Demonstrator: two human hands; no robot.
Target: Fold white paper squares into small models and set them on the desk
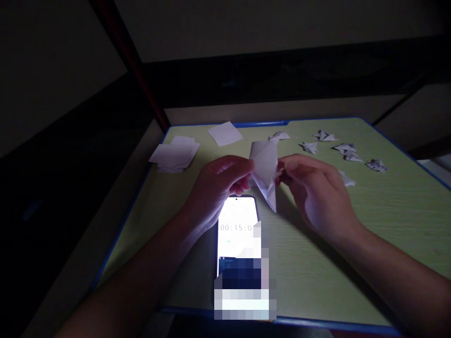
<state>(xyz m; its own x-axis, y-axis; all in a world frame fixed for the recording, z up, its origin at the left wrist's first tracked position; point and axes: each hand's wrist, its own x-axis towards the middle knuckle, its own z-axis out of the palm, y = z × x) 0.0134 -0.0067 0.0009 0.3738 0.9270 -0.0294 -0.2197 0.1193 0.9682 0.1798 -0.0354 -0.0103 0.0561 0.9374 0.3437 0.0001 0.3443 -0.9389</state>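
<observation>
Left hand (220,180), right hand (317,188), folded paper (265,164) between them

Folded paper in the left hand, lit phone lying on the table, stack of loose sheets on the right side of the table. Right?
Not quite: the head view shows the stack of loose sheets on the left side of the table. The rest is right: the folded paper is in the left hand, and the lit phone lies on the table.
</observation>
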